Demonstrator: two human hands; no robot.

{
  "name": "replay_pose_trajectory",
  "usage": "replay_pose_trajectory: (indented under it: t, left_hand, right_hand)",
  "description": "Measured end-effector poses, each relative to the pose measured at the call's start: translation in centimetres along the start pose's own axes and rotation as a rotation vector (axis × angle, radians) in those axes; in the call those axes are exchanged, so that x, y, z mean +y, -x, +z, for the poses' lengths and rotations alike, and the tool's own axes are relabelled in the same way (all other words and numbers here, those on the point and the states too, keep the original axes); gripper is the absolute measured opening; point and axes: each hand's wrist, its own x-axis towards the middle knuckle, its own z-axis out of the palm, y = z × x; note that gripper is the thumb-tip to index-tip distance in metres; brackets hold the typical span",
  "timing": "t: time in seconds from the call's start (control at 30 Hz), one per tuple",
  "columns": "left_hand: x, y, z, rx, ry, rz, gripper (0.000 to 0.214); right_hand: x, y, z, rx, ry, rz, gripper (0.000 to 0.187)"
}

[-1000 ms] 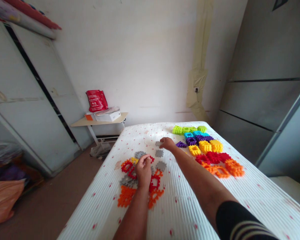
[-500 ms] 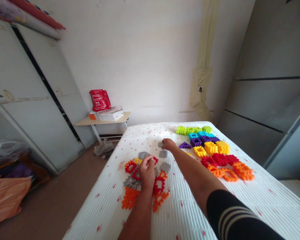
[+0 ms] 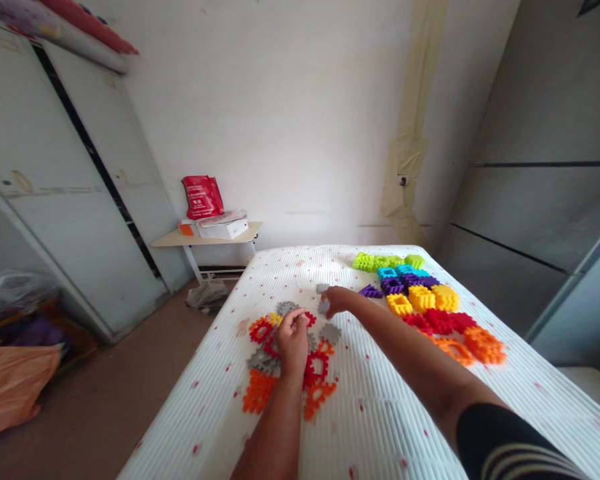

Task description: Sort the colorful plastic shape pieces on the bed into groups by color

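My left hand [image 3: 292, 339] hovers over a loose pile of toothed plastic building blocks, its fingers curled together; whatever is in them is hidden. Around it are a red block [image 3: 317, 369], orange blocks [image 3: 258, 392], a grey block [image 3: 264, 362] and a bit of a yellow block [image 3: 275, 319]. Farther forward, my right hand [image 3: 338, 301] has its fingers closed at the edge of a flat grey block [image 3: 323, 307], partly covering it. Just beyond those fingers another grey block [image 3: 323, 288] lies flat. One more grey block [image 3: 331, 333] rests between the right hand and the pile.
Blocks grouped by colour stand along the right side of the bed: lime green [image 3: 380, 261], turquoise [image 3: 405, 270], purple [image 3: 393, 285], yellow [image 3: 422, 298], red [image 3: 440, 321] and orange [image 3: 484, 344]. A small table [image 3: 210, 239] with a red bag [image 3: 202, 197] is by the wall.
My right hand has let go of the far grey block and come back towards me, to the nearer grey one. My left hand has stayed over the pile.
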Motion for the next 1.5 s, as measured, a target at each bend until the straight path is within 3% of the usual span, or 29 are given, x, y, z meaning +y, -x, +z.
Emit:
replay_pose_trajectory:
  t: [0.3,0.37,0.53,0.7,0.83,1.03,1.2,1.4,1.5]
  left_hand:
    - [-0.3,-0.1,-0.1,0.019,0.008,-0.017,0.025]
    - [-0.6,-0.3,-0.1,0.021,-0.009,-0.013,0.026]
    - [-0.8,-0.4,-0.3,0.03,-0.032,0.0,0.026]
    - [-0.9,-0.4,-0.4,0.016,-0.069,0.013,0.025]
    - [-1.2,-0.5,-0.3,0.014,-0.06,-0.003,0.027]
    - [-0.8,-0.3,-0.1,0.006,0.0,-0.021,0.025]
    - [-0.1,-0.1,-0.2,-0.006,-0.016,0.004,0.023]
    - [-0.8,-0.4,-0.4,0.002,-0.053,0.04,0.023]
    - [-0.8,-0.5,-0.3,0.004,-0.038,0.02,0.024]
  right_hand:
    - [2.2,-3.1,-1.2,0.142,0.015,0.101,0.057]
    - [2.3,-3.8,-1.1,0.122,0.016,0.121,0.056]
    - [2.0,-5.1,-0.4,0.027,0.029,0.141,0.033]
    - [1.8,-5.6,-0.5,-0.027,0.04,0.137,0.032]
    - [1.4,-5.0,-0.5,-0.048,0.054,0.129,0.033]
    - [1.3,-3.1,-0.1,-0.048,0.069,0.06,0.062]
    - [1.0,-2.3,-0.2,-0.05,0.062,0.043,0.066]
    - [-0.3,-0.6,-1.6,0.01,0.073,0.094,0.075]
    - [-1.5,1.7,-1.6,0.08,0.089,0.113,0.061]
